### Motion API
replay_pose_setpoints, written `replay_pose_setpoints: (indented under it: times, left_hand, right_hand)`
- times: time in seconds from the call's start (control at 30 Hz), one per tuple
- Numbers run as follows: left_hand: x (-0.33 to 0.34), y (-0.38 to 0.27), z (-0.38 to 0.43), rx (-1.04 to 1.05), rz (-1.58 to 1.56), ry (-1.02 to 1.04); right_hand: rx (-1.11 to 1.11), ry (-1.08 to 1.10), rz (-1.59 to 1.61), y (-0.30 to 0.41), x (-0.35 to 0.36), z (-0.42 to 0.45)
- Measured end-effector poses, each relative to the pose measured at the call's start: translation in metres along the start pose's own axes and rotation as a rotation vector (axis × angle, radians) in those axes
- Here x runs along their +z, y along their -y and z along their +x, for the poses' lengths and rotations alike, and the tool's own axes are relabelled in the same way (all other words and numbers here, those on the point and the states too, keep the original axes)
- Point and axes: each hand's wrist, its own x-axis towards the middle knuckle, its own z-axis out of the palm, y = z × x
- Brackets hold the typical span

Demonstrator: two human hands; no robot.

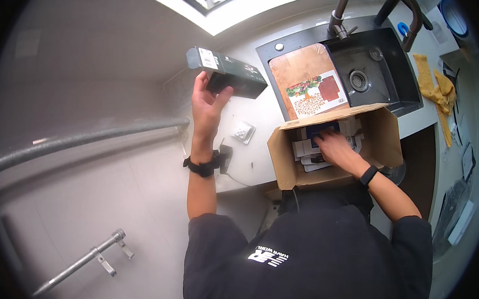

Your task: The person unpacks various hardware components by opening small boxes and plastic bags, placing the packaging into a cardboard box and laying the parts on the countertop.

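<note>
My left hand (208, 102) holds a dark printed carton (240, 76) up over the left part of the counter. Its end flap stands out on the left, beside a white label with writing. An open corrugated cardboard box (283, 158) is in front of me at the counter's edge. Inside it, my right hand (336, 149) touches a dark blue flat item (327, 128); whether the fingers grip it is hidden. White printed packs or papers (303, 148) lie beneath that hand.
Behind the cardboard box is a dark sink (385, 82) with a tap (338, 22). A wooden board (298, 64) with a printed sheet covers its left side. A small clear pack (243, 132) lies on the counter (262, 114). Yellow cloth (442, 94) is at right, a metal rail (87, 144) at left.
</note>
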Motion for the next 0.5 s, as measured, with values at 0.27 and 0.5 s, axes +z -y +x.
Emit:
replay_pose_setpoints:
  times: [0.27,0.5]
  left_hand:
    - [0.028,0.004,-0.057,-0.414,-0.915,-0.119]
    - [0.068,-0.012,-0.081,-0.521,-0.944,-0.059]
  right_hand:
    - [0.030,-0.599,0.491,0.055,-0.141,-0.003]
    - [-0.082,-0.926,0.467,0.084,-0.182,0.023]
